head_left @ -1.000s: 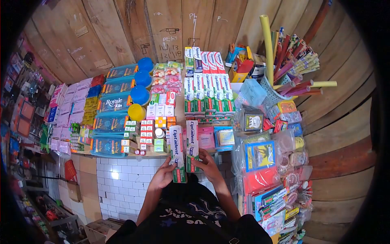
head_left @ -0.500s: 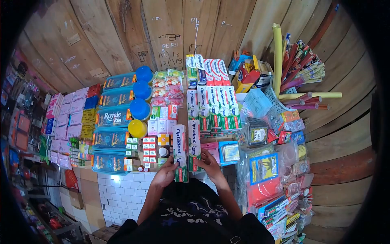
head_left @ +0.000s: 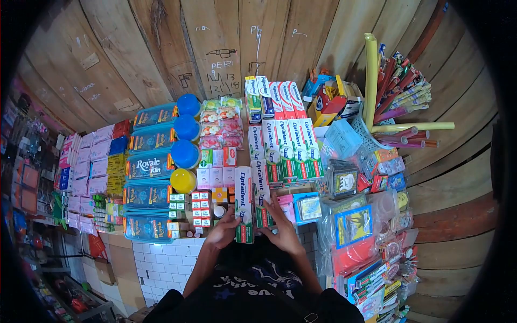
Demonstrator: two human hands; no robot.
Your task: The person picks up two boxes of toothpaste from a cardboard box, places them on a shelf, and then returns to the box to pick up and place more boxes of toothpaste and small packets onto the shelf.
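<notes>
My left hand [head_left: 222,231] grips the lower left side of an upright Ciptadent box [head_left: 244,207], its fingers wrapped at the edge. Just right of it, a second Ciptadent box [head_left: 262,188] stands a little farther back, partly overlapped by the first. My right hand [head_left: 281,229] touches the lower right side of this second box, thumb and fingers spread apart along it. Behind them are rows of stacked Ciptadent boxes [head_left: 287,148], with Pepsodent boxes [head_left: 273,99] at the back.
Left of the boxes lie soap bars [head_left: 216,177], small medicine boxes [head_left: 201,210], blue-lidded jars [head_left: 186,154] and Royale packs [head_left: 149,165]. On the right are a pink packet [head_left: 286,207], a blue-framed pack [head_left: 308,208], bagged goods [head_left: 353,226] and a basket [head_left: 366,134] with tubes.
The left box has shifted slightly right and overlaps the other more. My right hand's fingers have spread farther apart, and the view has tilted a little.
</notes>
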